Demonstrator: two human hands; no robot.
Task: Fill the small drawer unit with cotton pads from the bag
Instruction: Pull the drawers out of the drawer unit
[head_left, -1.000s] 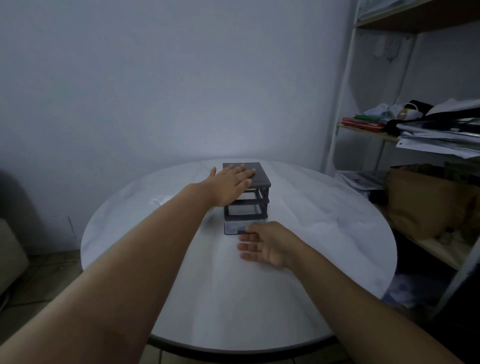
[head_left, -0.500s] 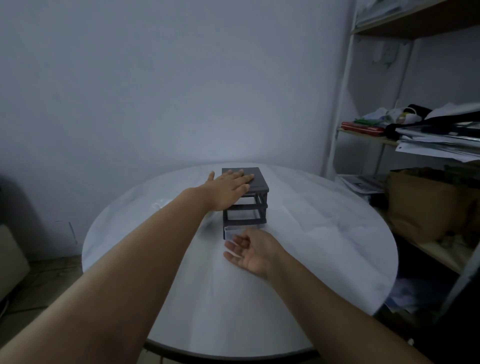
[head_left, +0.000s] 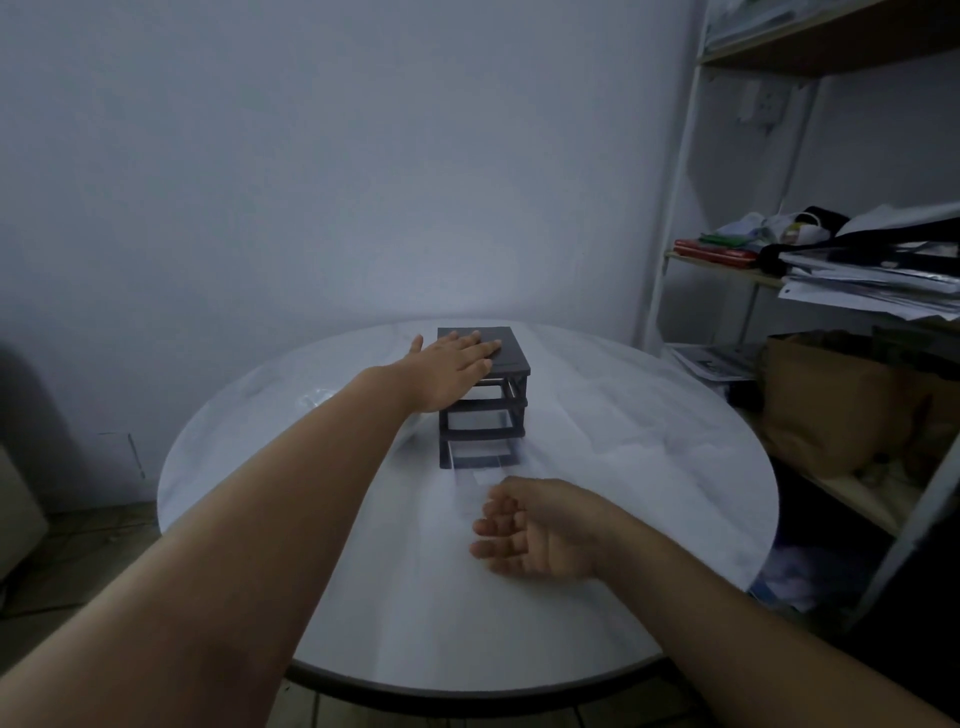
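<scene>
A small dark drawer unit (head_left: 501, 415) stands at the middle of the round white table (head_left: 649, 467). My left hand (head_left: 447, 371) lies flat on its top, palm down, fingers together. A clear drawer (head_left: 485, 474) sticks a little way out of the bottom slot toward me. My right hand (head_left: 535, 530) hovers just in front of that drawer, palm turned left, fingers loosely curled, with nothing visible in it. A faint clear plastic bag (head_left: 317, 400) lies on the table left of the unit, partly behind my left forearm; its contents do not show.
A metal shelf rack (head_left: 675, 208) stands right of the table with papers, cloth and a brown paper bag (head_left: 831, 405) on its shelves. A plain wall is behind the table. The room is dim.
My right hand has drawn back from the unit's bottom drawer toward me and turned palm sideways. The clear drawer sits slightly further out. My left hand has stayed on the unit's top.
</scene>
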